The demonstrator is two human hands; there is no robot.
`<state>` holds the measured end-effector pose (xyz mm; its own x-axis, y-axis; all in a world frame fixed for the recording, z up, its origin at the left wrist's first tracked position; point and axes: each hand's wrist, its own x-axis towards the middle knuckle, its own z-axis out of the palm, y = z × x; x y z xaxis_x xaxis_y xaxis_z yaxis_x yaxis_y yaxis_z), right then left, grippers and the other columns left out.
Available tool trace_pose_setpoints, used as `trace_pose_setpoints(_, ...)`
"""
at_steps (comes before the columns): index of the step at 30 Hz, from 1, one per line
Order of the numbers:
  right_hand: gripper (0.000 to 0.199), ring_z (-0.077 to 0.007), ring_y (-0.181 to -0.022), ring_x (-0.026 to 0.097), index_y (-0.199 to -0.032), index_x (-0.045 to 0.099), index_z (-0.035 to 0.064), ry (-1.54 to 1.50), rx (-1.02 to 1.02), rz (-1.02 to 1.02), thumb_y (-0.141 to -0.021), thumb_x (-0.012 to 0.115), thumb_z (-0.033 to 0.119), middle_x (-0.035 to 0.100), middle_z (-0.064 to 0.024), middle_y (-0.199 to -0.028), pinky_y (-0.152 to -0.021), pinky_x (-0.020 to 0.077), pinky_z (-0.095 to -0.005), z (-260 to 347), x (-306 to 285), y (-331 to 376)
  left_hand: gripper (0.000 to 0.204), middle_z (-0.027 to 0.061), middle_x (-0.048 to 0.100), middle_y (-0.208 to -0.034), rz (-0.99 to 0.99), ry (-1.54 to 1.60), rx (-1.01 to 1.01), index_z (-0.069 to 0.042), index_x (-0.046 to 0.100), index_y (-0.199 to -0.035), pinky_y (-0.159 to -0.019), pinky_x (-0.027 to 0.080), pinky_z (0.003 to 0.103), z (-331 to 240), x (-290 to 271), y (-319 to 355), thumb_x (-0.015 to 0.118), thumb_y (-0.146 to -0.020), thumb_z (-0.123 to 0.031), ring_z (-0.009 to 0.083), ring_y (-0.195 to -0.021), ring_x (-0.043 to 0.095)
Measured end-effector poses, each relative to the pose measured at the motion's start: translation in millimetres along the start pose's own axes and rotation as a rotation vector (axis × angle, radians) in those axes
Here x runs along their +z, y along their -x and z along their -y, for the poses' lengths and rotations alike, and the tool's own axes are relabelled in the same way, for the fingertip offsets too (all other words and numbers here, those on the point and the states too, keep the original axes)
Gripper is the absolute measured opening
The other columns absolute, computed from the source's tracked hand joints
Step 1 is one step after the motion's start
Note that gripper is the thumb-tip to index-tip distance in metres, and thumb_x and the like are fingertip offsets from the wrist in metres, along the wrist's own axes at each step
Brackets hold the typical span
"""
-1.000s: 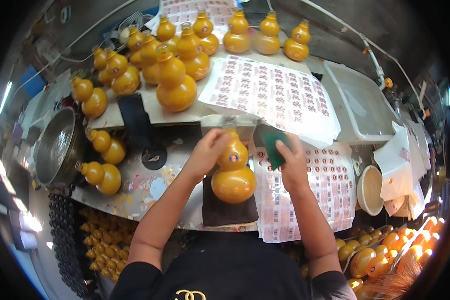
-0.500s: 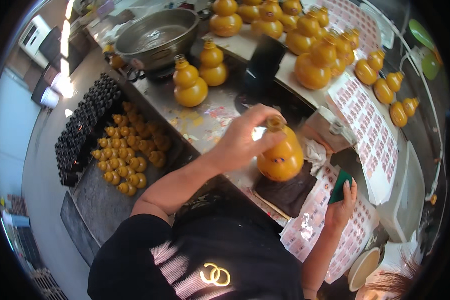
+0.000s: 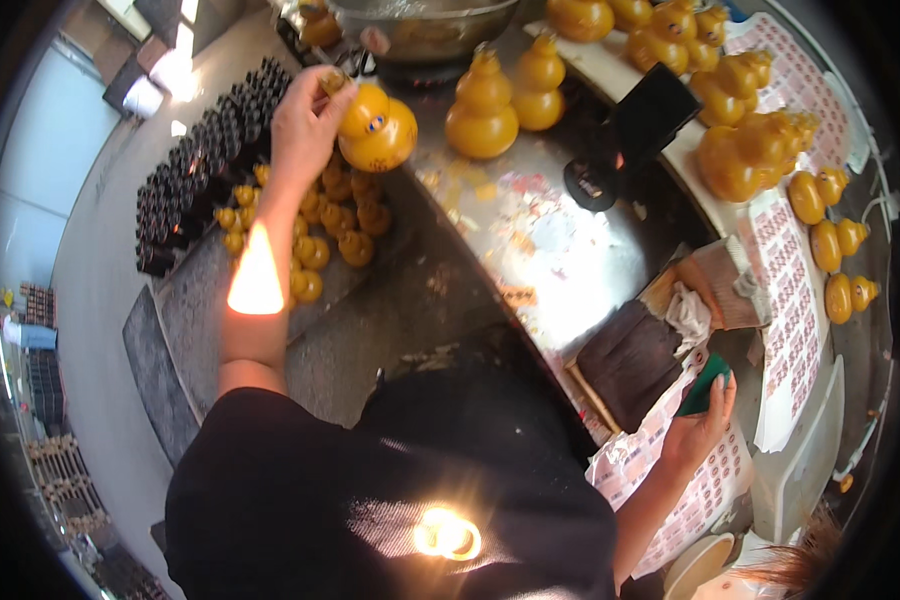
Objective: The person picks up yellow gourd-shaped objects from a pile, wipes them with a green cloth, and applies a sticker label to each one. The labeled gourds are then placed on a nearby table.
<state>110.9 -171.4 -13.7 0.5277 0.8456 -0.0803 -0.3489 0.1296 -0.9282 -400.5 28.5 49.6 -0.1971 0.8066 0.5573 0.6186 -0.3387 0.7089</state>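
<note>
High on the left, my left hand [image 3: 305, 130] is closed around the narrow neck of a yellow gourd-shaped bottle [image 3: 380, 135]. A small blue-and-white mark shows on its side. The bottle is tilted, above the floor side of the workbench, near several smaller-looking yellow gourd bottles [image 3: 355, 245] grouped below. My right hand [image 3: 698, 430] grips a flat green scraper [image 3: 705, 388] over printed label sheets [image 3: 715, 480] at the lower right. Beside it lies a dark folded cloth pad [image 3: 630, 365], with a crumpled white cloth [image 3: 688, 315] at its far edge.
Two yellow gourd bottles [image 3: 482, 110] stand on the stained metal bench [image 3: 515, 240], before a metal basin [image 3: 430, 35]. A black panel on a round base [image 3: 655, 110] stands near the shelf. More gourd bottles [image 3: 755, 150] line the right. Rows of black bottles [image 3: 185, 185] stand at left.
My left hand has carried the gourd bottle from above the cloth pad up and left, off the bench's edge. My right hand still holds the green scraper. The view has shifted.
</note>
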Motion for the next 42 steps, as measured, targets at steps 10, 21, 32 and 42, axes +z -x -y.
trace_pose_setpoints(10,0.03,-0.0122,-0.088,0.054,-0.123,0.051,0.0079,0.084,0.126,0.227,-0.095,0.056,0.019,0.06,-0.0012,-0.107,-0.077,0.041,-0.0259,1,68,0,0.027,0.0049,0.054,-0.077,0.225,-0.337,-0.539,-0.002,0.055,-0.089,-0.063,0.044,0.03,85,-106,177,0.07,-0.085,-0.023,0.0133,-0.07,0.051)
trace_pose_setpoints(21,0.035,-0.0124,-0.094,0.056,-0.126,0.05,0.0072,0.337,0.168,0.327,-0.094,0.058,0.018,0.059,-0.0041,-0.113,-0.079,0.044,-0.0258,-33,147,15,0.028,0.0162,0.065,-0.082,-0.258,-0.872,-1.104,0.0,0.056,-0.091,-0.074,0.052,0.039,302,-204,469,0.073,-0.078,-0.018,0.0287,-0.083,0.067)
trace_pose_setpoints(32,0.027,-0.0115,-0.097,0.057,-0.12,0.052,0.0057,0.464,0.152,0.273,-0.095,0.056,0.013,0.061,-0.0034,-0.108,-0.086,0.0461,-0.0261,-61,191,62,0.03,0.0225,0.066,-0.1,-0.597,-0.937,-1.527,0.0,0.06,-0.101,-0.082,0.051,0.044,410,-289,466,0.07,-0.076,-0.012,0.0367,-0.095,0.065)
trace_pose_setpoints(42,0.021,-0.0114,-0.089,0.056,-0.114,0.053,0.004,0.546,0.228,0.363,-0.094,0.055,0.011,0.058,-0.0035,-0.1,-0.083,0.0453,-0.0237,-84,252,79,0.028,0.0216,0.069,-0.09,-0.469,-1.088,-1.583,0.004,0.067,-0.093,-0.078,0.053,0.044,506,-306,506,0.072,-0.073,-0.015,0.0379,-0.087,0.067)
